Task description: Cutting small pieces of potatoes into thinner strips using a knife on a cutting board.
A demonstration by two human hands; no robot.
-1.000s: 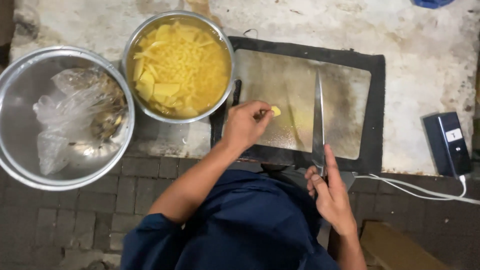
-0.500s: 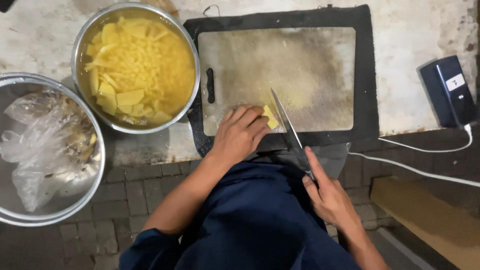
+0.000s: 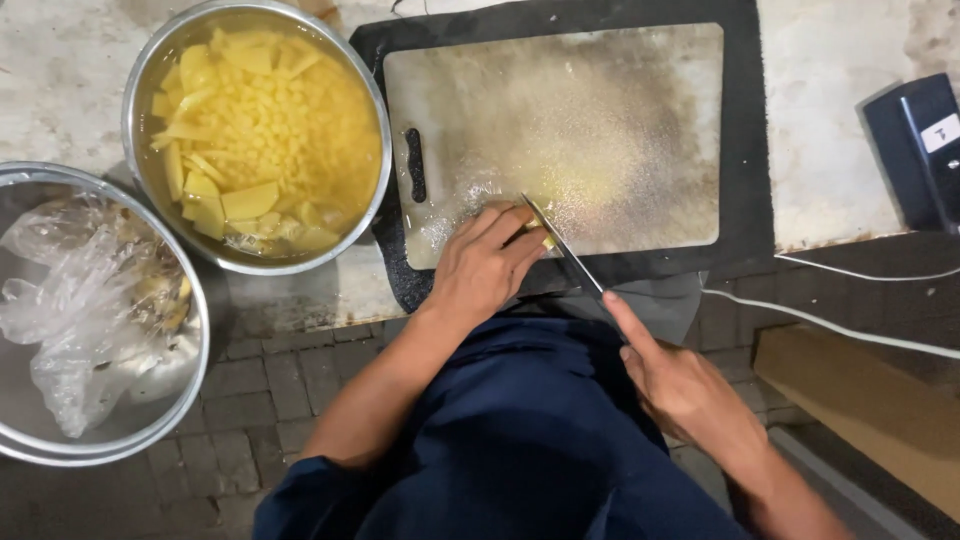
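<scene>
My left hand (image 3: 482, 270) presses a small yellow potato piece (image 3: 545, 240) against the near edge of the pale cutting board (image 3: 600, 110), which lies on a black mat (image 3: 745, 140). Only a sliver of the piece shows past my fingers. My right hand (image 3: 680, 385) grips a knife (image 3: 562, 246) by its handle, index finger along the spine. The blade slants up-left and its tip meets the potato piece beside my left fingertips.
A steel bowl (image 3: 140, 120) of cut potato in yellow water stands left of the board. A second steel bowl (image 3: 190, 330) at lower left holds crumpled clear plastic and peels. A dark box (image 3: 915, 140) with a white cable (image 3: 850, 330) sits at right, above a brick floor.
My left hand carried the potato piece from mid-board to the near edge. The knife swung from lying straight up the board to slanting against the piece. The view shifted left and closer.
</scene>
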